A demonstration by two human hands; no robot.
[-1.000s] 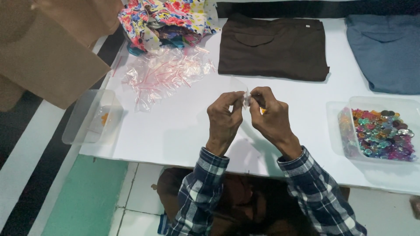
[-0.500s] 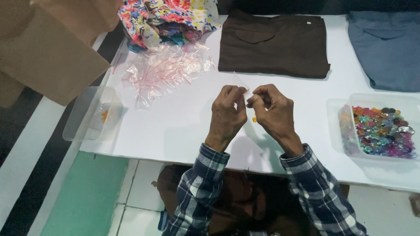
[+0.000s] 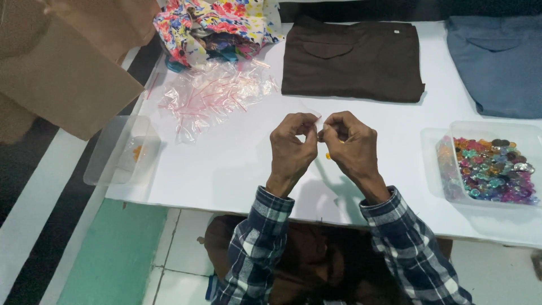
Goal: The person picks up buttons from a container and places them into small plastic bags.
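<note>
My left hand [image 3: 292, 148] and my right hand [image 3: 349, 146] meet above the white table [image 3: 237, 164], fingertips pinched together on a small clear plastic bag [image 3: 318, 125]. A tiny orange piece [image 3: 328, 155] shows between the hands, inside or behind the bag. Both wrists come out of blue checked sleeves. A heap of small clear bags with red strips [image 3: 212, 96] lies to the upper left of my hands. A clear tub of colourful shiny beads [image 3: 490, 167] stands to the right.
A clear tub [image 3: 116, 151] with a few orange bits sits at the table's left edge. Folded brown cloth [image 3: 353, 59], folded blue-grey cloth [image 3: 497, 62] and floral fabric [image 3: 214, 25] lie at the back. A cardboard box [image 3: 62, 68] stands at the left.
Both hands stay pinched on the small bag and have shifted slightly toward me and to the right; the orange piece now shows below the fingers.
</note>
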